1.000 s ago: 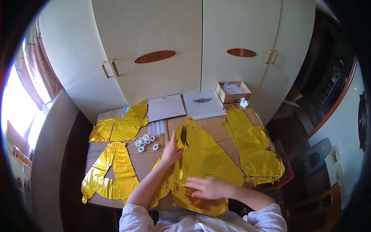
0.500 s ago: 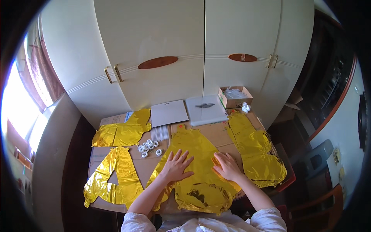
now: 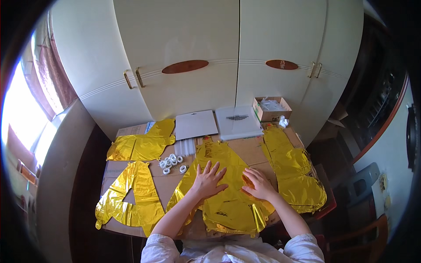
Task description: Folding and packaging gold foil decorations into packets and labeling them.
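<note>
A shiny gold foil balloon (image 3: 232, 210), uninflated, lies in front of me on the cardboard-covered table. My left hand (image 3: 209, 182) rests on its middle, palm down with the fingers spread. Just to the right, my right hand (image 3: 259, 185) touches the same foil; its fingers are slightly bent and the thumb stands apart, nothing gripped. The foil is creased around both hands, and its near edge hangs close to the table's front. On the left lies a gold foil balloon shaped like a letter A (image 3: 142, 193).
Another gold foil piece (image 3: 142, 144) lies far left, and several stacked foil pieces (image 3: 296, 175) lie right. White tape rolls (image 3: 169, 162) sit by white sticks (image 3: 186, 147), a pale board (image 3: 196, 126) and clear plastic bags (image 3: 239, 125). A small carton (image 3: 272, 115) stands against the cupboard (image 3: 188, 96).
My left hand has slid slightly forward over the foil. The foil's near part, bulged before, now lies flatter. My right hand has barely moved, and the view has shifted a little.
</note>
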Demonstrator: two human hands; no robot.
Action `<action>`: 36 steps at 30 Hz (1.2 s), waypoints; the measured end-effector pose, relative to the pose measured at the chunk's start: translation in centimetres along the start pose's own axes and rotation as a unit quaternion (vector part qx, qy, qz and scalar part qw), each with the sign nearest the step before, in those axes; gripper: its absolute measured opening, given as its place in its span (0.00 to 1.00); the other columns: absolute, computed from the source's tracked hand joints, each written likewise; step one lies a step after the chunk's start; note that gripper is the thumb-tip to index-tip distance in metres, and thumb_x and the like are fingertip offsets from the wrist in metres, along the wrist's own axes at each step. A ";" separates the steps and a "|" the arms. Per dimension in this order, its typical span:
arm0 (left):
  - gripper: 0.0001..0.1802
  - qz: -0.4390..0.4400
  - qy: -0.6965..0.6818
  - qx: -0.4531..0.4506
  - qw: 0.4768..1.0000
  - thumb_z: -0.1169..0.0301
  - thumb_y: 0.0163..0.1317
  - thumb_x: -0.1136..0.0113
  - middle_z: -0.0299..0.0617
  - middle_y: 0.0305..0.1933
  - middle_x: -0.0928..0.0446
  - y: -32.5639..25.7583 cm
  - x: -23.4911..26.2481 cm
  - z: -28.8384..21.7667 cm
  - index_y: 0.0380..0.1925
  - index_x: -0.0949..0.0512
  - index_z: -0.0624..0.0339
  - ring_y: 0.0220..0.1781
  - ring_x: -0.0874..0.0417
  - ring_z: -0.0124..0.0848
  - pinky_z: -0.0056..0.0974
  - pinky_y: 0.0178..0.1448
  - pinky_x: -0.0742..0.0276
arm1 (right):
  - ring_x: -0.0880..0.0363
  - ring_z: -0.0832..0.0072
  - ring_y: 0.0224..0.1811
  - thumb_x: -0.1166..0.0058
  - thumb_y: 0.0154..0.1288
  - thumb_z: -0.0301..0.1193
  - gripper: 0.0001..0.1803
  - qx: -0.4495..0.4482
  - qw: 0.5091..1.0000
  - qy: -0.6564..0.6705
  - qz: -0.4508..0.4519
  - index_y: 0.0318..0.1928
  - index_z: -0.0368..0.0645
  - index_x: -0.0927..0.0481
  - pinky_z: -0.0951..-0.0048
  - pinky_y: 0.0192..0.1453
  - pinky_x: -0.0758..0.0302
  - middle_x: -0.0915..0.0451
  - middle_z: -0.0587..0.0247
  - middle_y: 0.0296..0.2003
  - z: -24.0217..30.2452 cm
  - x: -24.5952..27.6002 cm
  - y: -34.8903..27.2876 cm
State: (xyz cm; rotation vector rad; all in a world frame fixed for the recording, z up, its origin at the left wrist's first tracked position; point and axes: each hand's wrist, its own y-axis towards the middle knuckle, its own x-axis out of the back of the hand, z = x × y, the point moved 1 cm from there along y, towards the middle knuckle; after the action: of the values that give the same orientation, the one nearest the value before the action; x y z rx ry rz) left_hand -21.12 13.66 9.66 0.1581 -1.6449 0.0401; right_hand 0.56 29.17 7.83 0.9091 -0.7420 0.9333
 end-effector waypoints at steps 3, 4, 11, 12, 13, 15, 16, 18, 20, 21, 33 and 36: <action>0.41 0.004 0.000 0.010 1.000 0.34 0.64 0.55 0.47 0.76 0.45 0.6 -0.4 -0.6 0.72 0.41 0.41 0.78 0.49 0.55 0.76 0.69 0.53 | 0.39 0.55 0.71 0.41 0.64 0.51 0.36 -0.003 1.000 0.010 0.007 0.65 0.42 0.31 0.54 0.74 0.41 0.34 0.52 0.67 -0.1 -0.1 0.0; 0.41 0.002 -0.004 0.010 1.000 0.34 0.64 0.56 0.47 0.77 0.46 0.7 -0.8 -0.6 0.72 0.41 0.41 0.78 0.50 0.55 0.77 0.69 0.54 | 0.39 0.55 0.71 0.40 0.63 0.51 0.36 -0.006 1.000 0.014 0.007 0.64 0.42 0.30 0.54 0.74 0.41 0.34 0.52 0.67 0.0 -0.1 0.1; 0.42 0.020 -0.016 0.020 0.999 0.32 0.64 0.59 0.44 0.78 0.49 1.0 -1.1 -0.9 0.73 0.43 0.37 0.79 0.54 0.58 0.79 0.69 0.59 | 0.40 0.55 0.71 0.39 0.62 0.49 0.32 -0.012 0.999 -0.014 0.029 0.61 0.45 0.26 0.55 0.74 0.41 0.33 0.53 0.67 -0.1 -0.3 -0.1; 0.42 0.020 -0.013 0.019 1.000 0.32 0.63 0.59 0.44 0.78 0.49 1.0 -1.1 -0.8 0.73 0.44 0.37 0.79 0.54 0.58 0.79 0.69 0.59 | 0.40 0.55 0.72 0.39 0.62 0.48 0.31 -0.009 0.999 -0.014 0.027 0.61 0.45 0.25 0.55 0.74 0.41 0.33 0.52 0.66 -0.1 -0.4 -0.1; 0.42 0.019 -0.010 0.018 1.000 0.32 0.63 0.59 0.45 0.78 0.49 0.9 -1.2 -0.7 0.73 0.44 0.36 0.79 0.55 0.59 0.79 0.69 0.60 | 0.40 0.55 0.72 0.39 0.62 0.47 0.30 -0.006 1.000 -0.014 0.026 0.61 0.46 0.25 0.55 0.74 0.41 0.33 0.52 0.66 -0.3 -0.5 -0.1; 0.43 0.016 -0.011 0.017 1.000 0.31 0.63 0.60 0.48 0.78 0.50 0.8 -1.2 -0.6 0.73 0.44 0.37 0.79 0.55 0.60 0.78 0.70 0.60 | 0.40 0.55 0.72 0.39 0.62 0.46 0.29 -0.005 1.000 -0.011 0.023 0.60 0.46 0.25 0.55 0.74 0.41 0.33 0.52 0.66 -0.3 -0.6 -0.1; 0.43 0.013 -0.014 0.017 1.000 0.31 0.63 0.60 0.49 0.78 0.50 0.8 -1.1 -0.7 0.74 0.44 0.38 0.79 0.55 0.60 0.78 0.70 0.60 | 0.40 0.55 0.72 0.39 0.62 0.45 0.29 -0.006 1.000 -0.008 0.023 0.60 0.46 0.25 0.54 0.74 0.41 0.33 0.52 0.66 -0.3 -0.6 -0.1; 0.44 0.006 -0.016 0.019 1.000 0.31 0.63 0.60 0.52 0.78 0.50 0.7 -1.0 -0.5 0.74 0.44 0.40 0.78 0.55 0.60 0.77 0.70 0.59 | 0.40 0.54 0.72 0.39 0.61 0.44 0.28 -0.006 1.000 -0.004 0.024 0.60 0.46 0.24 0.54 0.74 0.41 0.33 0.52 0.66 -0.3 -0.4 0.0; 0.45 0.000 -0.013 0.023 1.000 0.30 0.64 0.61 0.54 0.77 0.50 0.6 -1.1 -0.3 0.74 0.45 0.44 0.79 0.55 0.59 0.76 0.71 0.58 | 0.40 0.54 0.72 0.38 0.61 0.43 0.28 -0.004 1.000 -0.004 0.026 0.59 0.46 0.24 0.54 0.74 0.41 0.32 0.52 0.66 -0.3 -0.4 0.0; 0.46 -0.009 -0.009 0.018 1.000 0.31 0.64 0.61 0.54 0.77 0.50 0.7 -1.1 0.0 0.74 0.45 0.46 0.79 0.55 0.59 0.76 0.71 0.58 | 0.40 0.54 0.72 0.38 0.61 0.43 0.28 -0.004 1.000 0.000 0.025 0.59 0.46 0.24 0.54 0.74 0.41 0.32 0.52 0.66 -0.3 -0.4 0.0; 0.49 -0.019 -0.022 0.025 0.999 0.31 0.64 0.59 0.54 0.78 0.51 -0.5 -0.7 2.4 0.74 0.48 0.54 0.79 0.56 0.56 0.71 0.74 0.58 | 0.42 0.55 0.73 0.41 0.64 0.47 0.30 -0.004 0.999 -0.018 0.033 0.62 0.44 0.27 0.50 0.77 0.49 0.33 0.52 0.66 -0.2 -0.3 0.5; 0.50 -0.042 -0.046 0.029 0.998 0.31 0.63 0.58 0.56 0.77 0.50 -1.9 -1.0 3.6 0.74 0.47 0.56 0.79 0.55 0.55 0.68 0.75 0.58 | 0.42 0.55 0.73 0.43 0.65 0.49 0.32 -0.004 0.999 -0.025 0.037 0.64 0.45 0.28 0.49 0.78 0.50 0.33 0.52 0.67 0.2 -0.3 1.0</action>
State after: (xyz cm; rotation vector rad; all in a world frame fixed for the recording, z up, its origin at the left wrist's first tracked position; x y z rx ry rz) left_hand -24.37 11.43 8.25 0.2766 -1.7276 0.0164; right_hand -0.44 29.22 8.00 0.9048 -0.8259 0.9752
